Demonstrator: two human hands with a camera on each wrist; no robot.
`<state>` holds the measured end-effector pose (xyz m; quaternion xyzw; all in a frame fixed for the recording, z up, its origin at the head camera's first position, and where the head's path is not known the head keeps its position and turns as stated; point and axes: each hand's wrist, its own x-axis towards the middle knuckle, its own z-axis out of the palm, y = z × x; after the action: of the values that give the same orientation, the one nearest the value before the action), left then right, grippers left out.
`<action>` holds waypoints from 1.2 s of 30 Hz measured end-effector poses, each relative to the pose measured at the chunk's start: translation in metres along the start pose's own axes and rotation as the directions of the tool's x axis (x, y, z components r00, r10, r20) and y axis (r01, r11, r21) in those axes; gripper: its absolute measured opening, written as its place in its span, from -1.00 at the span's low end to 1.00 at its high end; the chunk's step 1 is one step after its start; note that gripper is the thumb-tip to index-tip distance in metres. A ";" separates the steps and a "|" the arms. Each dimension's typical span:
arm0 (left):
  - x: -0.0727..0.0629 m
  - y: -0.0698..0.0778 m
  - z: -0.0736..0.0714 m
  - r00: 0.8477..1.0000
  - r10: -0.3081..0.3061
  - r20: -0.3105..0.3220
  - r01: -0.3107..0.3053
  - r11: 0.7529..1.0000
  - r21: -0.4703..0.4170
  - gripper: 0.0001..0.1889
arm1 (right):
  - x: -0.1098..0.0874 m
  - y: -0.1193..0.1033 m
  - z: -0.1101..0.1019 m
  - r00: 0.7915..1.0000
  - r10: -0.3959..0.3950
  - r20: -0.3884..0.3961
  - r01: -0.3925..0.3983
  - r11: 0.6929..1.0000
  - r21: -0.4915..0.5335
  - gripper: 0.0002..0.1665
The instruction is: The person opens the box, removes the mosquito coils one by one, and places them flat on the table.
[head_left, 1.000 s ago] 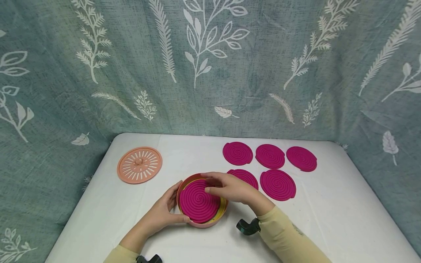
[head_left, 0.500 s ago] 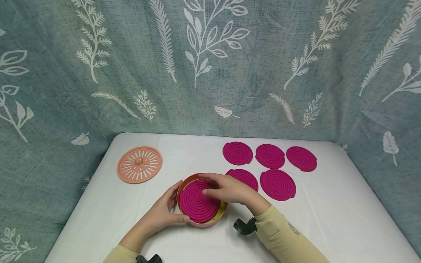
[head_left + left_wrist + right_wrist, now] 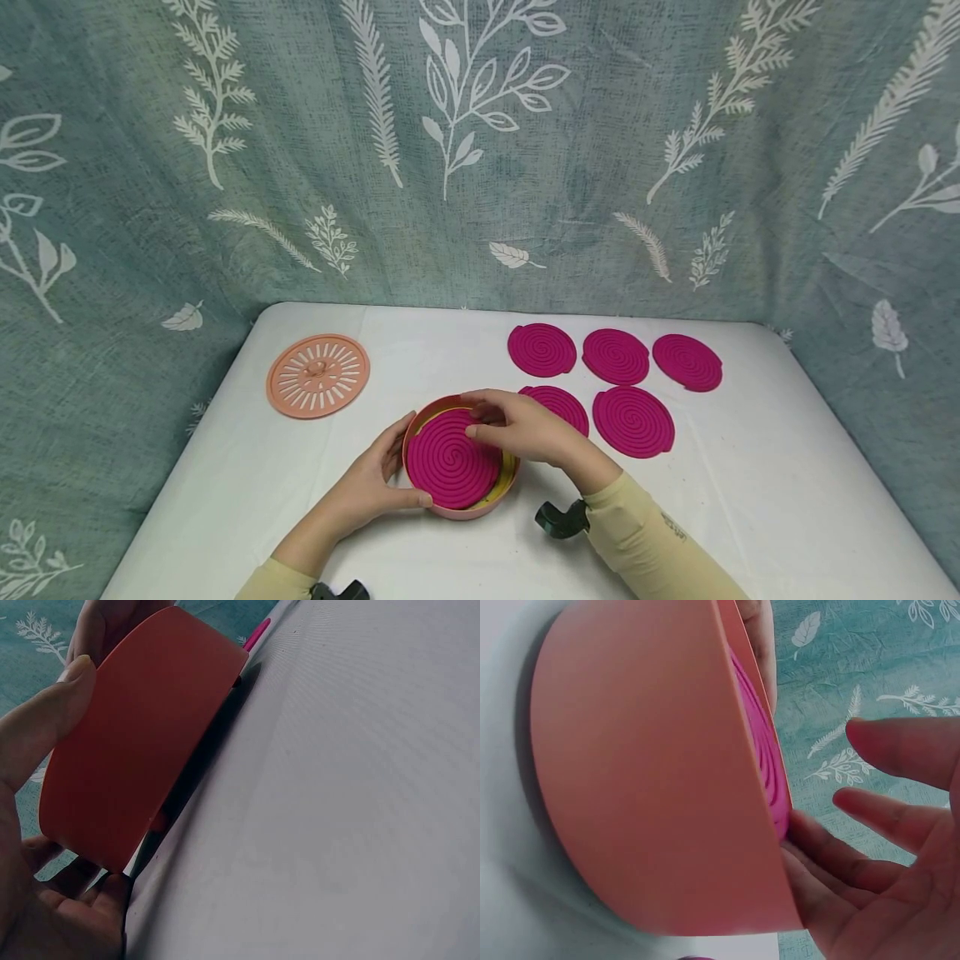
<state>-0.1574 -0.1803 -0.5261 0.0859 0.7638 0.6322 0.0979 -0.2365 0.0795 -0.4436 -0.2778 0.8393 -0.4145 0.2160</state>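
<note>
A round coral mosquito-coil box (image 3: 461,514) stands on the white table, its inside partly yellow. A magenta mosquito coil (image 3: 450,467) lies flat in it. My left hand (image 3: 371,483) grips the box's left side, thumb at the near rim and fingers round the wall; the left wrist view shows the box wall (image 3: 142,742) between thumb and fingers. Over the box's far right rim reaches my right hand (image 3: 525,429), thumb above the coil. In the right wrist view its thumb and index finger are spread apart, while the other fingers (image 3: 832,847) touch the rim beside the coil's edge.
Several loose magenta coils lie back right, among them one coil (image 3: 633,422) near my right forearm and another (image 3: 558,407) partly behind my right hand. A slotted coral lid (image 3: 318,408) with a loop lies back left. A leaf-patterned curtain (image 3: 480,233) hangs behind the table.
My right hand has shifted slightly toward the near left and then back, staying over the box. The coil in the box has moved barely leftward. My left hand keeps its grip.
</note>
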 end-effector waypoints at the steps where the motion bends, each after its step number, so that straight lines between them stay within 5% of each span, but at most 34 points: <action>1: 0.000 0.000 0.000 1.000 0.000 0.001 0.000 1.000 -0.001 0.25 | 0.000 0.000 0.000 1.000 0.000 -0.012 0.000 1.000 0.009 -0.39; 8: 0.000 0.001 0.000 1.000 -0.016 -0.001 0.016 1.000 -0.012 0.24 | 0.001 0.003 -0.003 0.998 0.002 -0.062 0.004 0.996 0.085 -0.44; 17: 0.000 0.001 0.000 1.000 -0.009 0.002 0.009 1.000 -0.005 0.24 | 0.003 0.008 -0.005 0.999 0.042 -0.011 -0.040 0.987 0.159 -0.38; 36: 0.000 0.002 0.001 1.000 -0.015 -0.006 0.015 1.000 0.006 0.25 | 0.002 0.010 -0.010 0.998 0.048 0.045 -0.053 0.992 0.118 -0.61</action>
<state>-0.1570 -0.1791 -0.5243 0.0785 0.7666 0.6293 0.1002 -0.2467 0.0895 -0.4462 -0.2516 0.8151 -0.4524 0.2600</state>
